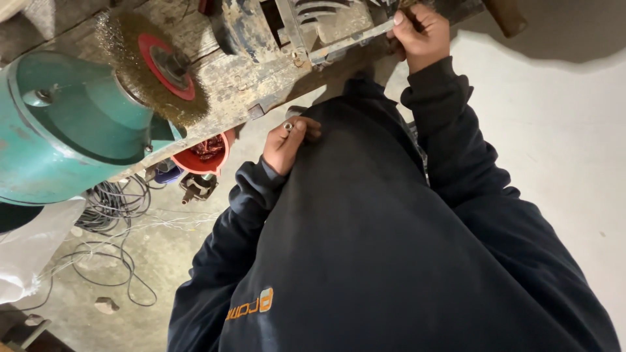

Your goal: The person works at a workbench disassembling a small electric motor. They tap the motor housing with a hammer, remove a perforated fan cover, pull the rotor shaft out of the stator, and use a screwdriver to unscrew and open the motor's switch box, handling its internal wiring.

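While left hand (287, 142) pinches small nut (287, 126), right hand (420, 32) grips flat metal bar (352, 40), long axis slanting up-right.

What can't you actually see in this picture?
- Right hand: what it grips is cut off by the top edge.
- Left hand: pinches a small metal piece, too small to identify.
- Red bowl: contents blurred, half hidden under the workbench.
- Legs and feet: hidden by the dark sweatshirt.
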